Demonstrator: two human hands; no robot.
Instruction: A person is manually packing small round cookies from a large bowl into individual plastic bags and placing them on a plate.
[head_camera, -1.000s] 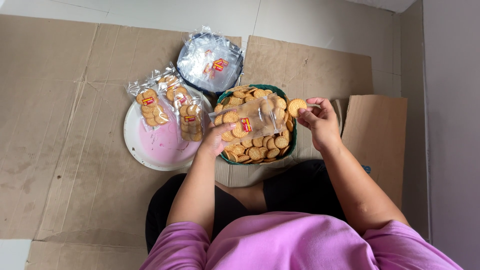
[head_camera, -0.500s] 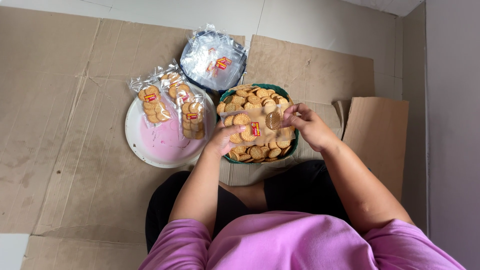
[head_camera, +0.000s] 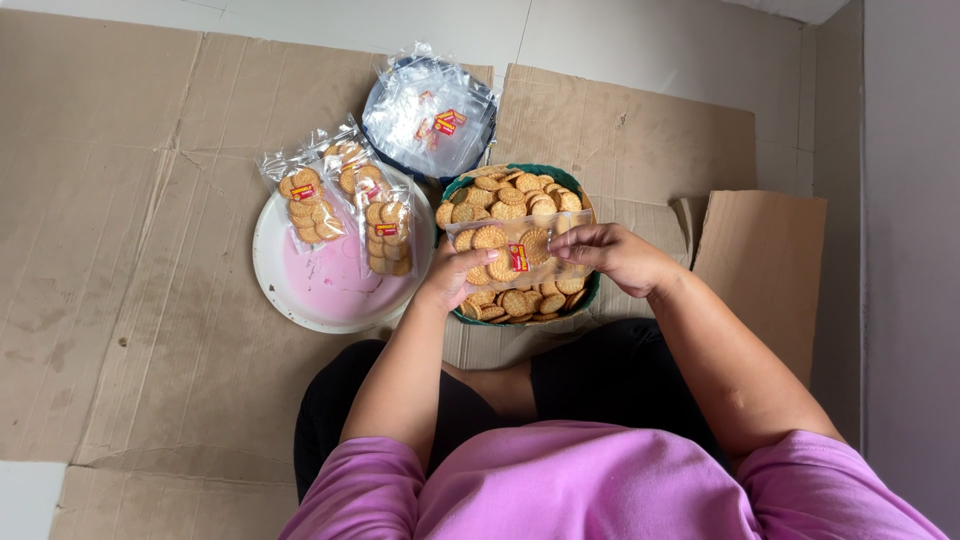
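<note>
A clear plastic bag with a red label and a few round biscuits inside is held flat over a green bowl heaped with round golden biscuits. My left hand grips the bag's left end. My right hand pinches its right end, fingers at the bag's mouth. Both hands hover just above the bowl.
A white plate with a pink centre lies left of the bowl, carrying three filled biscuit bags. Behind the bowl sits a dark dish piled with empty clear bags. Flattened brown cardboard covers the floor; a wall runs along the right.
My right hand, which held a single biscuit out to the right of the bowl, has moved left to the bag's open end. The bag now lies flatter across the bowl.
</note>
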